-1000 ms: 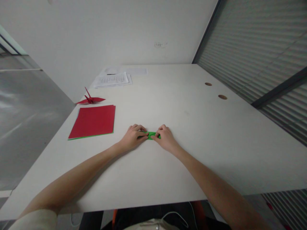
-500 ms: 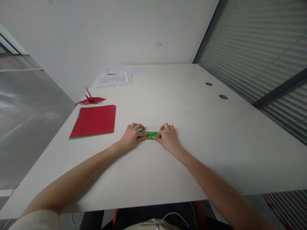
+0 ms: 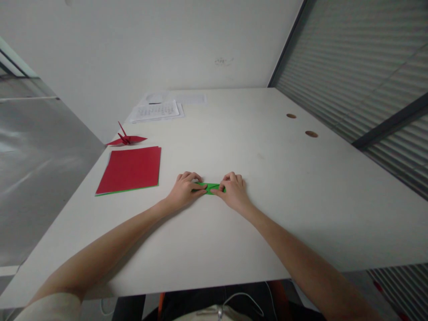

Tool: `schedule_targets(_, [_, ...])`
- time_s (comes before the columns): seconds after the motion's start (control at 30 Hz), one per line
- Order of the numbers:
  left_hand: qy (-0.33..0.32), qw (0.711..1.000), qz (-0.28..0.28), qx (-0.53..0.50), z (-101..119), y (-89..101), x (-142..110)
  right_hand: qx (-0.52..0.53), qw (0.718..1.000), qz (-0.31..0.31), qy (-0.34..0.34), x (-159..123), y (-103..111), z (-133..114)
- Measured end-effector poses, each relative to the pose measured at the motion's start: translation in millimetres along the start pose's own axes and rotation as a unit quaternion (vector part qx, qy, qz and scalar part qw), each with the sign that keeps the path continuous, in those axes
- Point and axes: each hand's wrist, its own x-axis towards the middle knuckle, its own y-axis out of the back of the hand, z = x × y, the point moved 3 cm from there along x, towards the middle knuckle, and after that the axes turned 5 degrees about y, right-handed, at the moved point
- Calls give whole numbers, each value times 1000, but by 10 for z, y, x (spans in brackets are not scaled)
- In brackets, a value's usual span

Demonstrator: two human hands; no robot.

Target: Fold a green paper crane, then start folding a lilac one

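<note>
A small folded green paper (image 3: 210, 187) lies flat on the white table (image 3: 254, 214), a little left of centre. My left hand (image 3: 184, 190) presses on its left end with fingers curled and the thumb on the paper. My right hand (image 3: 234, 192) pins its right end the same way, fingertips pinched on the fold. Most of the paper is hidden under both hands; only a short strip shows between them.
A stack of red paper sheets (image 3: 131, 169) with a green edge lies to the left. A red paper crane (image 3: 126, 139) stands behind it at the table's left edge. Printed white sheets (image 3: 157, 110) lie at the far left. Two round holes (image 3: 310, 133) sit at the right.
My right hand shifted slightly to the right along the green paper and spread a little. The left hand stays in place.
</note>
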Motion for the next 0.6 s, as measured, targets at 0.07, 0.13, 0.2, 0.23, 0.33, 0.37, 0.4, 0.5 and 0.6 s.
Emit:
schedule_targets(0.07, [-4, 1000, 1, -3, 1, -3, 5, 4, 1000, 3, -1, -1, -4, -2])
schedule_targets(0.13, [-32, 999, 3, -11, 32, 5, 7, 2, 1000, 6, -3, -2, -4, -2])
schedule_targets(0.2, [-72, 997, -6, -25, 78, 15, 5, 1, 1000, 6, -4, -2, -3, 1])
schedule_targets(0.23, [-93, 995, -12, -32, 102, 20, 2, 3, 1000, 4, -5, -1, -3, 3])
schedule_targets(0.33, [-158, 986, -26, -40, 158, 43, -13, 7, 1000, -3, -8, 2, -3, 6])
schedule_targets(0.37, [-181, 983, -29, -35, 176, 54, -22, 7, 1000, -4, -10, 2, -3, 7])
schedule_targets(0.4, [-202, 979, -31, -25, 193, 67, -30, 6, 1000, -5, -11, 2, -3, 7])
schedule_targets(0.5, [-231, 972, -52, 12, 241, 106, -55, 6, 1000, 2, -14, -1, 2, 7])
schedule_targets(0.6, [-221, 972, -76, 33, 284, 144, -73, 8, 1000, 18, -7, -7, 25, 4])
